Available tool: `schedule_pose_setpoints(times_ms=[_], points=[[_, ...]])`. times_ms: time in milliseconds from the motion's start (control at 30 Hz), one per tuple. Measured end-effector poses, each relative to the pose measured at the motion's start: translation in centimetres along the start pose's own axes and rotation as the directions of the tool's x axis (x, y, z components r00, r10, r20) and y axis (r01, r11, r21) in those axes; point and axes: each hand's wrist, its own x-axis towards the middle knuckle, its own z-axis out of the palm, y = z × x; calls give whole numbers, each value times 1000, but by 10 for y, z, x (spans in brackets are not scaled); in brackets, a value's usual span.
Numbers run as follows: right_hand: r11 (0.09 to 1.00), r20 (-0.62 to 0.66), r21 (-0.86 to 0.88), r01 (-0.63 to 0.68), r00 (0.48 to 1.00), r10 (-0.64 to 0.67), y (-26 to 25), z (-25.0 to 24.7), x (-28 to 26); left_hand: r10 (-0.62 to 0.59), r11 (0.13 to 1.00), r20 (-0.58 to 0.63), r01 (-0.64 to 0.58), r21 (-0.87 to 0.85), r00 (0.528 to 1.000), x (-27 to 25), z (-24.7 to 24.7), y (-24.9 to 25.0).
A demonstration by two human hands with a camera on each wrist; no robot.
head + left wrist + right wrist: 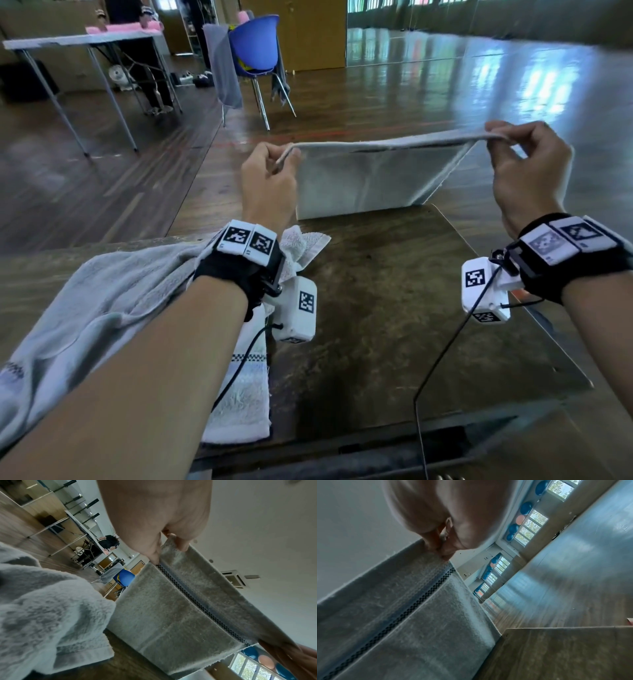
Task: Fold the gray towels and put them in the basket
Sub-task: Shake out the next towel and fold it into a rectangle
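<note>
Two hands hold one gray towel (370, 178) up by its top edge over the far side of the desk (394, 308), at about twelve o'clock from the wearer. The left hand (267, 178) pinches the corner at ten o'clock, the right hand (527, 164) pinches the corner at two o'clock, and the cloth hangs between them with its lower edge touching or almost touching the desk. The wrist views show a checkered band running just below the held edge.

The grips are fingertip pinches only, so the likeliest slip is one corner sliding free as the towel is swung or laid down; the cloth would then drop crooked, partly off the far edge. If the hands lower it unevenly, the fold line would skew and the edges would not meet.

A heap of more towels (102, 301) lies at eight o'clock under the left forearm, and another pale towel (243, 394) lies beside it. The forearm or the dangling cable could drag these into the working area or off the desk.

No basket shows in any view, so its place cannot be told.
</note>
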Motion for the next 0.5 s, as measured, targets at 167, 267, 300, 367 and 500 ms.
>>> schedule_pose_setpoints(times_ms=[167, 267, 300, 367, 500], points=[[799, 331, -597, -79, 883, 334, 30, -28, -22, -281, 887, 369, 93, 453, 886, -20, -13, -29], [718, 494, -689, 97, 789, 367, 33, -48, -43, -267, 837, 428, -13, 547, 863, -31, -16, -34], [727, 528, -676, 120, 767, 364, 29, -55, -48, -243, 844, 437, -33, 535, 866, -34, -17, -32], [765, 575, -629, 139, 746, 337, 16, -67, -57, -210, 871, 468, -53, 488, 858, -39, -23, -24], [824, 573, -547, 151, 785, 237, -17, -91, -71, -137, 869, 552, -167, 465, 823, -55, -46, -6]])
